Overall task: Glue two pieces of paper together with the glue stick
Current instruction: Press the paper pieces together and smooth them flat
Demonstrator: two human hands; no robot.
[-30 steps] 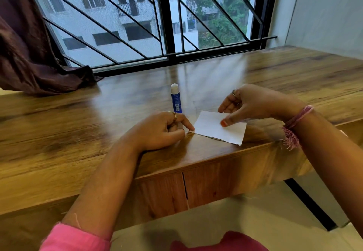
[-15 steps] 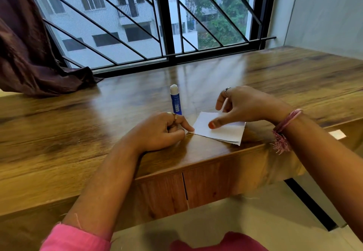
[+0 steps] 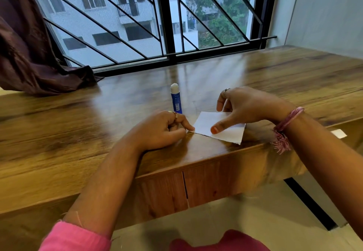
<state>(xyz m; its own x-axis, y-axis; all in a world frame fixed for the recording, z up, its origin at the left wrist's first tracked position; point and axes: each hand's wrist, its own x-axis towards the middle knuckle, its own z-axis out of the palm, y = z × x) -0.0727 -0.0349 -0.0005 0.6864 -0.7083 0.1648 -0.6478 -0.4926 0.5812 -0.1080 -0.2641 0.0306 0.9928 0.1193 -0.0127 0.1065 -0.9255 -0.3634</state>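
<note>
White paper (image 3: 227, 131) lies flat near the front edge of the wooden table (image 3: 78, 133); a second sheet seems to sit under it, its edge just showing. My right hand (image 3: 247, 107) rests over the paper with the thumb pressing down on its middle and fingers spread. My left hand (image 3: 163, 129) is curled beside the paper's left corner, the index fingertip touching that corner. A blue glue stick (image 3: 176, 99) with a white cap stands upright just behind my left hand, held by nothing.
A dark brown curtain (image 3: 29, 54) drapes onto the table at the far left. A barred window (image 3: 167, 25) runs along the table's back edge. A wall (image 3: 330, 15) closes the right side. A small white scrap (image 3: 338, 133) lies low at the right.
My right hand has slid left across the paper, its thumb moving from the right part toward the middle. The left hand and glue stick have stayed put.
</note>
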